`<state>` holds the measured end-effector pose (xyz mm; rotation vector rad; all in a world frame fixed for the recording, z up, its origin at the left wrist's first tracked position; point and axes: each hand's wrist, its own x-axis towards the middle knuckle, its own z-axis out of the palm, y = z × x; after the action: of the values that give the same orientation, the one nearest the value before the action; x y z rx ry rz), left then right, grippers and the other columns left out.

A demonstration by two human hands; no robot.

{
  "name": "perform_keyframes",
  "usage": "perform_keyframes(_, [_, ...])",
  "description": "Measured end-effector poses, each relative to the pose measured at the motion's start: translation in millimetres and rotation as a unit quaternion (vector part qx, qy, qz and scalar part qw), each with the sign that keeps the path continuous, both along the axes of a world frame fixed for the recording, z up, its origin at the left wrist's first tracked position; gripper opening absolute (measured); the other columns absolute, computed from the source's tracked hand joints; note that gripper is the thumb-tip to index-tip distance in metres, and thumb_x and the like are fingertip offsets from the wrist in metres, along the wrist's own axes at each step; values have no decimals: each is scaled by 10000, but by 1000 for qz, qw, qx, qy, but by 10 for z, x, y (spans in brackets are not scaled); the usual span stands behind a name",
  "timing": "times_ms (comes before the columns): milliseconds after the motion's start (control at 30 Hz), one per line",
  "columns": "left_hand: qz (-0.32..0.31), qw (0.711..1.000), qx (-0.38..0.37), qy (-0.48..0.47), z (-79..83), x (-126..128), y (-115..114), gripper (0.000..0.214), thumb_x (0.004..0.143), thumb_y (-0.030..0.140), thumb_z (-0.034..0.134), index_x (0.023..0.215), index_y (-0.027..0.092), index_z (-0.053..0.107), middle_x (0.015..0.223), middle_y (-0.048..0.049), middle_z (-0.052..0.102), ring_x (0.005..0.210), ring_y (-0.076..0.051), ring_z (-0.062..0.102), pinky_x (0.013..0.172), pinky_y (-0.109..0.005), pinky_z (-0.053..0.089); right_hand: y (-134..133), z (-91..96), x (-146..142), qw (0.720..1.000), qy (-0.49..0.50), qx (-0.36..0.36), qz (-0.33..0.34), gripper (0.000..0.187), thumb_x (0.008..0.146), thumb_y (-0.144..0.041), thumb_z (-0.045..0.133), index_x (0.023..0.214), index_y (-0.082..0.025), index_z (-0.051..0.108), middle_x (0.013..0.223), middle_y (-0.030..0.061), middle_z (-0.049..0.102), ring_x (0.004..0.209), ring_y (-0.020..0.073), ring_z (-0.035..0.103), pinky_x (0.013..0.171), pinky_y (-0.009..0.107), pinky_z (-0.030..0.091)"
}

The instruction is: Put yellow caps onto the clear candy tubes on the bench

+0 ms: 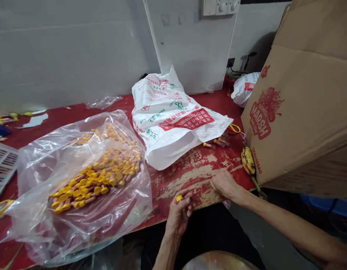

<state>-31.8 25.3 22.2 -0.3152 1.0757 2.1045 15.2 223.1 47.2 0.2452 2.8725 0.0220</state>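
Yellow-capped tube [179, 198] pinched in the left hand [177, 215]; right hand [225, 186] released on the red table [190, 176].
That one tube sits at the table's near edge, gripped by the left fingers [186, 199], cap up, long axis tilted. The right fingers [217, 182] lie slack on the chipped paint, holding nothing. About four loose tubes [215, 143] lie far right of them, beside one white printed bag [173, 120]. One clear plastic bag [29, 187] at left holds a glossy heap of tubes [97, 180], too many to count. One spotted banana [248, 160] touches one cardboard box [288, 101].
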Motion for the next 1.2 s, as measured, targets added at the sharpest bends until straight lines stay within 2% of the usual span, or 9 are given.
perform_keyframes(67, [-12,998,51,-36,-1,72,1,386,564,78,764,926,128,640,955,-103,672,739,-186,649,613,-259,542,-128,-7,61,999,22,-14,-27,298,911,-205,380,852,-159,668,780,78,686,718,158,630,607,230,389])
perform_keyframes(133, [-23,990,118,-72,-4,118,6,312,606,83,707,912,123,661,1046,-132,659,993,-273,616,835,-374,527,-374,-59,123,993,72,-69,-62,349,957,-222,286,961,-191,634,888,55,679,791,138,619,662,227,398])
perform_keyframes(233, [19,979,162,-118,-16,121,17,260,649,75,629,895,139,679,933,-106,684,918,-212,634,806,-307,526,-763,-133,173,964,187,-180,-63,293,959,-229,315,1048,-208,593,1007,53,641,881,156,577,757,257,399])
perform_keyframes(300, [60,979,144,-135,-22,93,12,258,679,68,595,909,143,683,849,-93,684,802,-167,641,749,-261,526,-837,-131,134,949,224,-224,16,237,939,-224,373,1010,-212,599,995,51,623,888,175,547,786,283,392])
perform_keyframes(400, [65,985,116,-114,-16,57,-15,301,695,113,613,989,136,670,822,-101,666,736,-192,628,683,-305,531,-498,-69,-76,946,243,-210,42,250,931,-184,362,860,-192,602,899,54,595,854,174,509,787,281,386])
perform_keyframes(567, [26,991,119,-61,-42,91,-47,400,642,164,705,1037,145,645,761,-67,616,601,-162,550,521,-260,455,487,-90,-692,949,248,13,-195,255,902,-238,425,1073,-114,569,1110,152,518,1007,274,437,847,379,339])
perform_keyframes(733, [1,993,116,-29,-83,111,-61,384,658,178,708,1032,142,628,788,-67,601,622,-160,543,528,-263,444,743,-249,-1017,960,214,22,-179,247,891,-251,462,1030,-91,588,1148,189,497,1059,307,414,871,411,300])
perform_keyframes(1000, [-12,993,119,-13,-66,106,-78,485,666,192,700,1134,154,576,795,-59,601,632,-163,558,527,-258,457,489,-17,-385,995,90,-40,-34,294,940,-343,376,926,-191,627,884,46,654,768,141,581,657,232,343])
perform_keyframes(1200, [-3,992,127,-16,-60,107,-83,476,657,186,716,1115,161,590,796,-60,608,633,-163,562,532,-263,470,215,130,-51,1000,23,11,-18,299,843,-275,474,704,-120,688,714,147,681,679,220,631,607,275,350])
